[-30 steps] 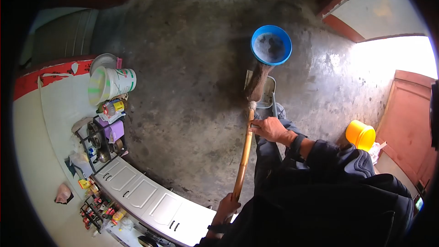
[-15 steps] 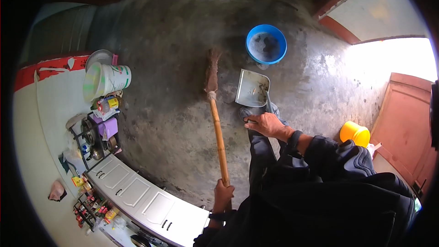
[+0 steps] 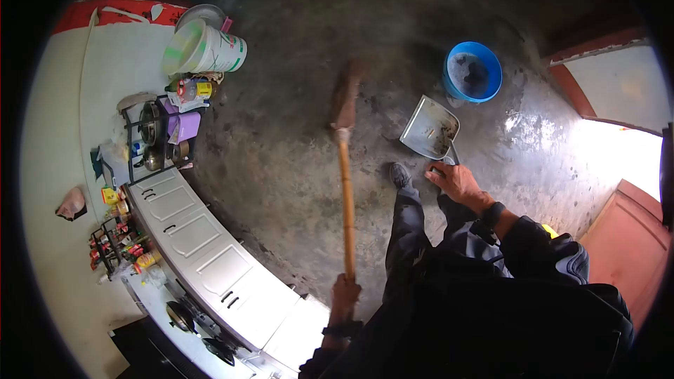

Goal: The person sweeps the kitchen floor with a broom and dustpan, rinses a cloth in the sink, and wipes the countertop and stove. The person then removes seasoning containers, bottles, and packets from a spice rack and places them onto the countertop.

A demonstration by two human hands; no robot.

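Observation:
My left hand (image 3: pixel 345 293) is wrapped round the wooden handle of a broom (image 3: pixel 347 203), low in the view. The broom's brown bristle head, smeared by motion, points away over the concrete floor. On the right, my right hand (image 3: pixel 460 184) is closed at the grey handle of a dustpan (image 3: pixel 420 132); its grip is partly hidden by the hand. Dark debris lies in the pan, mostly near the handle side. Beyond the dustpan stands a blue basin (image 3: pixel 472 92) with sudsy water in it. My shoe (image 3: pixel 400 175) is just left of the right hand.
White cabinets (image 3: pixel 179 210) curve along the left, with a counter (image 3: pixel 151 293) behind. A black rack (image 3: pixel 133 137) of pots and a white bucket (image 3: pixel 223 52) lying tilted stand farther along that wall. A reddish door (image 3: pixel 625 231) and bright doorway are at right.
The view has turned, so the basin and dustpan sit farther right. One shoe has come forward beside the dustpan. The broom head is now blurred; both hands keep their holds.

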